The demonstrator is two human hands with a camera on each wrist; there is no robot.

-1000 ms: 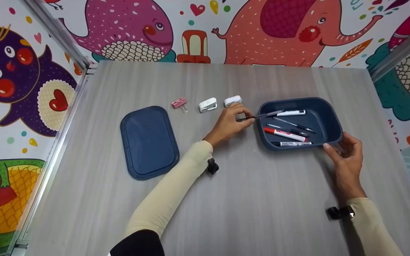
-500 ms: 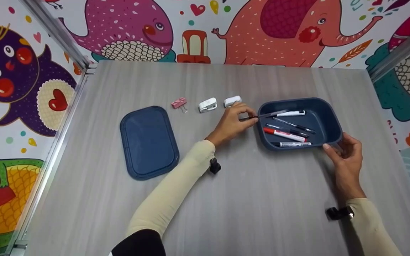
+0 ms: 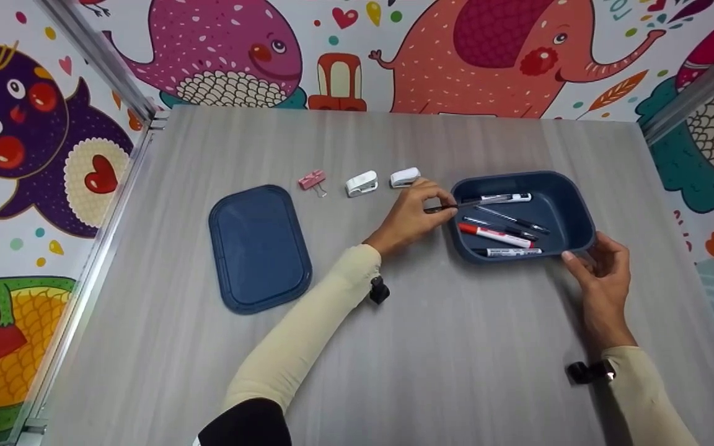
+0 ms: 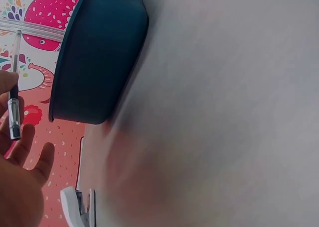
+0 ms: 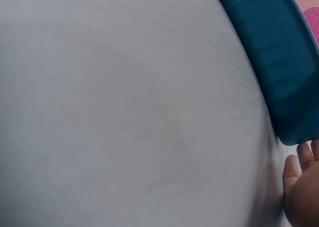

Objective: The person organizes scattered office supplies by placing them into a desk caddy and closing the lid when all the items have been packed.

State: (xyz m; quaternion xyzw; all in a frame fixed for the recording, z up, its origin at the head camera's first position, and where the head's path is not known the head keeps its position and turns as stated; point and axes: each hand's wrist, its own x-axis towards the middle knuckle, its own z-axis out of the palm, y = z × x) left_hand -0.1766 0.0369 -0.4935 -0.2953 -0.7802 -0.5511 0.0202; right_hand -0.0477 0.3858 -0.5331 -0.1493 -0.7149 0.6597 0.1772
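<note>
My left hand (image 3: pixel 409 214) pinches a clear-barrelled pen (image 3: pixel 467 204) with a dark cap between thumb and fingers. The pen's clear end reaches over the left rim of a dark blue plastic box (image 3: pixel 509 177). In the left wrist view, the cap end of the pen (image 4: pixel 14 118) points back toward the palm. Several pens and markers lie inside the box, among them a red-capped marker (image 3: pixel 496 235). At the box's front right corner, my right hand (image 3: pixel 606 285) holds on, thumb at the front side and fingers around the corner. The right wrist view shows only some fingertips (image 5: pixel 305 157) against that corner.
A flat blue lid (image 3: pixel 262 248) lies on the left of the grey table (image 3: pixel 444 359). Behind my left hand stand a pink binder clip (image 3: pixel 312 179) and two small white stapler-like items, one left (image 3: pixel 362 184), one right (image 3: pixel 403 178). Patterned walls (image 3: pixel 344 37) border the table.
My left hand has moved slightly to the right, carrying the pen farther over the box's rim. My right hand and the box stay nearly where they were.
</note>
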